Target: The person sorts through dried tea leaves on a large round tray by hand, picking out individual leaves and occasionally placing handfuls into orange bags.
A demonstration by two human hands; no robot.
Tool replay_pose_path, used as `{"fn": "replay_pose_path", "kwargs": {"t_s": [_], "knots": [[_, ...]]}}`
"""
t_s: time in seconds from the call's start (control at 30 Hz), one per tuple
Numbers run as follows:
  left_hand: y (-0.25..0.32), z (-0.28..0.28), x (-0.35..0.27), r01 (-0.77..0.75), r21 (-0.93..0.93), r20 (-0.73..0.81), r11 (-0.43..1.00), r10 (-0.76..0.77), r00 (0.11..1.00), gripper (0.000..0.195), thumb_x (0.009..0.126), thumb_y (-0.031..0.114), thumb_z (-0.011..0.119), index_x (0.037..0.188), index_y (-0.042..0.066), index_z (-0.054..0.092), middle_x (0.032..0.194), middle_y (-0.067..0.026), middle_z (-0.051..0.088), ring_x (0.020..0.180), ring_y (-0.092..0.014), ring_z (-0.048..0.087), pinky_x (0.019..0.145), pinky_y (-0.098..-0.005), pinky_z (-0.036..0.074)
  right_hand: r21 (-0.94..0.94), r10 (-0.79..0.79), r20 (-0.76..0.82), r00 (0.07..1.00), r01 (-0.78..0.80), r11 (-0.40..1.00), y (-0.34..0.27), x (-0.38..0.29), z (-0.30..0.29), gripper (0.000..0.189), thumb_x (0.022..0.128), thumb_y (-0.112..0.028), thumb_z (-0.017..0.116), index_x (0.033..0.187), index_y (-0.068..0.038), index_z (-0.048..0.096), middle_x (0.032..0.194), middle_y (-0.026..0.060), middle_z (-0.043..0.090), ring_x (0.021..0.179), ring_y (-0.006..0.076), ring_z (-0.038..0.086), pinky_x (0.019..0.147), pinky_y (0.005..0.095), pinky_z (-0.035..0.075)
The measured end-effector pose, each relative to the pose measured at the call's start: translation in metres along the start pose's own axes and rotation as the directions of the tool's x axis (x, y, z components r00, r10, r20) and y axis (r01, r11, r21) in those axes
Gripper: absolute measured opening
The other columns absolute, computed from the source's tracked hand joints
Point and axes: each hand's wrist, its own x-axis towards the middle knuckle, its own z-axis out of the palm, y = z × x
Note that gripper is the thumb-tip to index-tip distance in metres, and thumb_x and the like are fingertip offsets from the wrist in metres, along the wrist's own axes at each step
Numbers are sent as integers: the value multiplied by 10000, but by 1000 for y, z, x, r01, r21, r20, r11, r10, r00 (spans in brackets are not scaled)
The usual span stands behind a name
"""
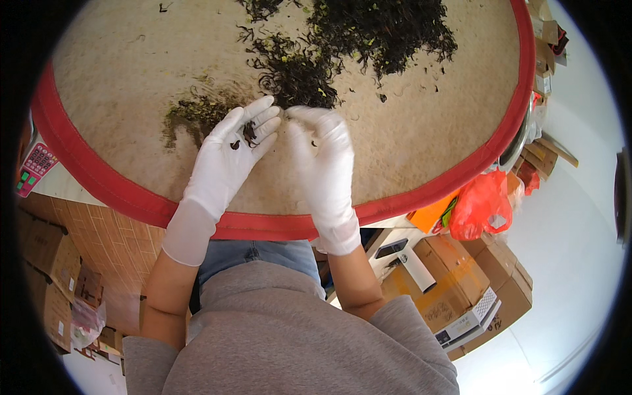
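A shallow round tray with a red fabric rim [424, 197] lies in front of me. On it is a large heap of dark, twisted dried leaves [380, 29] with yellow-green bits, and a smaller heap [296, 74] reaches down toward my fingertips. My left hand [237, 143], in a white glove, is palm up with a few dark leaf pieces [250, 133] lying on its palm and fingers. Beside it, my right hand [323, 153], also gloved, is bent and blurred; whether its fingers hold anything is unclear. Finer yellowish-green fragments [197, 111] are spread left of my left hand.
A pink device with keys [37, 165] stands at the far left. Right of the tray hang or lie a red plastic bag [484, 205] and cardboard boxes [439, 276], with a phone [391, 248] near them. More cartons [54, 261] are stacked at lower left.
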Motion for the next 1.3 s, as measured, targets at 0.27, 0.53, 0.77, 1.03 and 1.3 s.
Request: {"fn": "replay_pose_path", "kwargs": {"t_s": [0.27,0.53,0.77,1.03,1.3], "knots": [[18,-17,-2,-52,-117,-7,992,52,999,418,994,222,488,1333,-21,496,1183,-104,612,1023,-174,591,948,-320,478,-227,-35,12,999,37,973,49,25,32,579,763,-83,734,1284,-14,490,1167,193,535,1030,350,532,896,419,458],[48,-38,-11,-166,-251,28,954,179,983,402,987,154,498,1346,-23,475,1190,-129,599,1037,-194,585,968,-334,469,486,409,146,901,-425,763,17,30,20,308,905,-140,677,1140,35,582,998,56,637,878,113,564,805,232,467],[60,-47,-13,-183,-334,103,924,229,968,378,1001,137,465,1342,-26,475,1193,-149,595,1095,-215,578,979,-364,480,460,345,245,906,-422,781,14,40,-8,256,943,-99,588,1181,-15,627,1098,30,636,962,109,545,888,242,430],[61,-48,-13,-194,-324,77,926,230,970,383,1006,138,452,1350,-30,465,1206,-149,592,1085,-218,586,978,-363,473,-187,-33,3,999,33,982,29,54,3,266,851,-22,619,1108,-57,675,1092,148,633,1008,284,590,899,358,472],[61,-48,-11,-183,-329,94,926,225,970,388,1003,147,456,1351,-24,471,1187,-139,617,1055,-212,602,963,-354,475,-283,-306,189,933,351,893,37,75,44,300,783,-90,707,1078,-85,658,885,135,633,830,312,609,764,378,504]]}}
